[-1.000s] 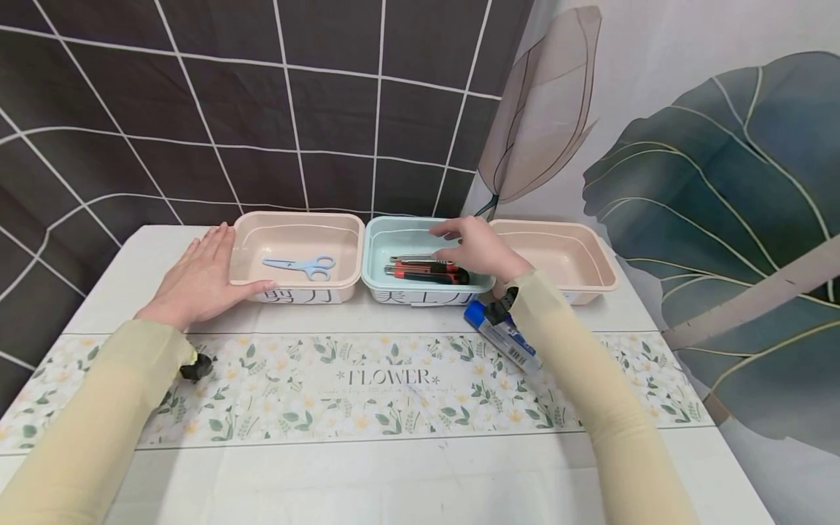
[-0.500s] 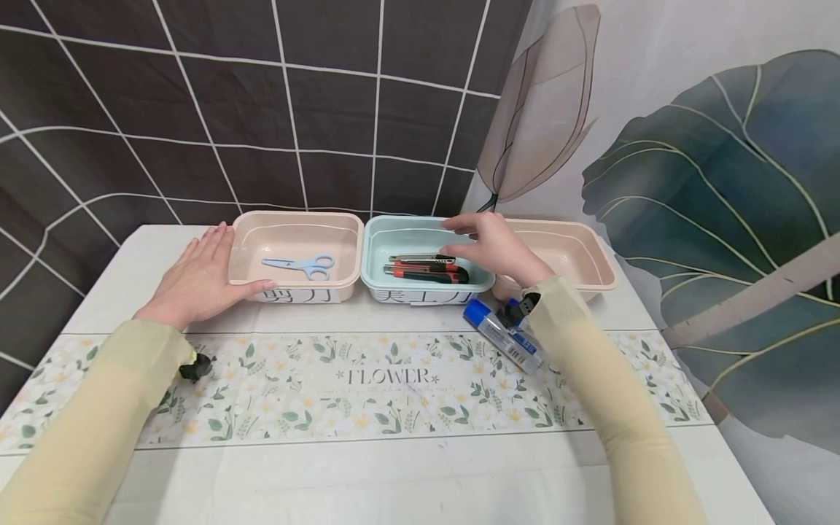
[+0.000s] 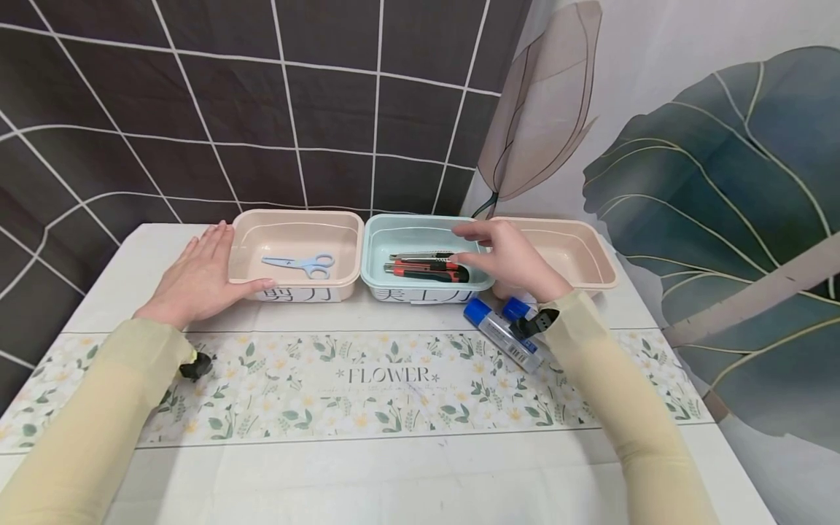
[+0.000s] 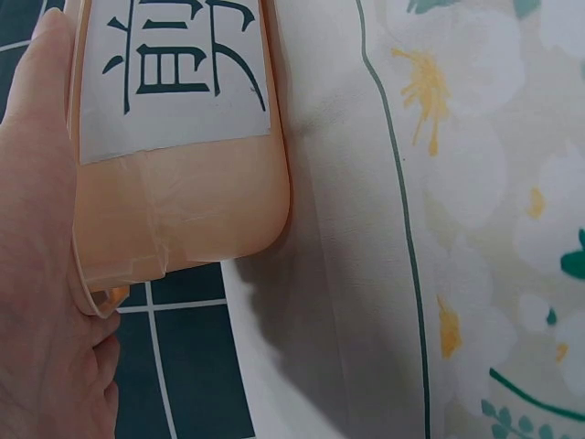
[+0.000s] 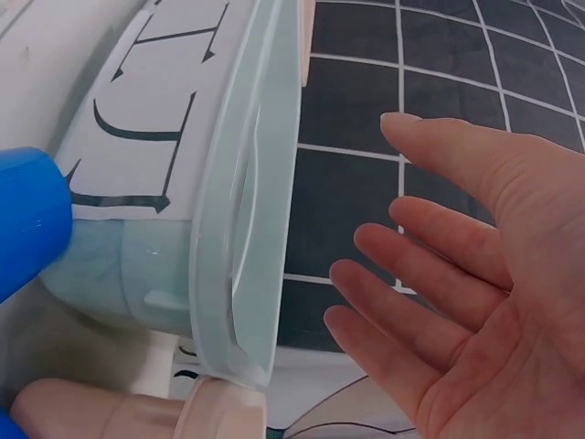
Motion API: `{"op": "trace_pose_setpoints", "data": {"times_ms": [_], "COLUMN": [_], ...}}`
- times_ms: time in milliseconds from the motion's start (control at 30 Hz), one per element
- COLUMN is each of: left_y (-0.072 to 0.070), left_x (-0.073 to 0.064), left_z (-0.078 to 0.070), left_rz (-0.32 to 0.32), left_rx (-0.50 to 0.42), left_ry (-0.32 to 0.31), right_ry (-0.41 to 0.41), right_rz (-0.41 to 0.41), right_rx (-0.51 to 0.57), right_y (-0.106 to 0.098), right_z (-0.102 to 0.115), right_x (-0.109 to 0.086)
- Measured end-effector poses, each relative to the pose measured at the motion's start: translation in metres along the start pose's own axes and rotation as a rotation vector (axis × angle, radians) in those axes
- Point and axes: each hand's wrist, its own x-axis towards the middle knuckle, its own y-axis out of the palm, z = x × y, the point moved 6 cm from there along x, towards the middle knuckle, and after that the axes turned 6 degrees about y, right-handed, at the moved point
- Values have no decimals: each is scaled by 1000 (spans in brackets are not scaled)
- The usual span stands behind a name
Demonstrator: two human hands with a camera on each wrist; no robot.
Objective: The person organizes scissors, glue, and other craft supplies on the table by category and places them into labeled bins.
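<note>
My left hand [image 3: 190,281] rests against the left end of a pink bin [image 3: 282,237], fingers along its side and thumb at the front rim. Light blue scissors [image 3: 303,266] lie inside this bin. Over the right end of the middle, light blue bin [image 3: 400,237] is my right hand [image 3: 515,259], its fingers slightly bent and apart. Nothing sits between those fingers, as the right wrist view [image 5: 484,265] confirms. Several utility knives [image 3: 426,273], black with red parts, lie in the blue bin. Behind the right hand stands another pink bin [image 3: 580,266], partly hidden.
Two blue-capped glue sticks lie on the table before the bins, one [image 3: 502,334] in plain sight, the other [image 3: 517,309] partly under the right wrist. White labels with dark characters [image 3: 298,294] front the bins. A dark gridded cloth [image 3: 328,109] hangs behind.
My right hand has drawn back to the right, away from the knives in the blue bin, uncovering more of the second glue stick. The left hand stays put.
</note>
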Motion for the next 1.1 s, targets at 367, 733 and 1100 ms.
{"op": "trace_pose_setpoints", "data": {"times_ms": [367, 733, 1100], "left_y": [0, -1, 0], "left_x": [-1, -1, 0], "left_z": [-1, -2, -2], "left_rz": [0, -4, 9], "left_rx": [-14, -15, -7], "left_ry": [-4, -13, -15], "right_ry": [0, 14, 10], "right_rz": [-83, -126, -164], "right_rx": [16, 31, 8], "right_y": [-9, -20, -31], "right_z": [-6, -9, -18], "right_x": [-24, -45, -62]}}
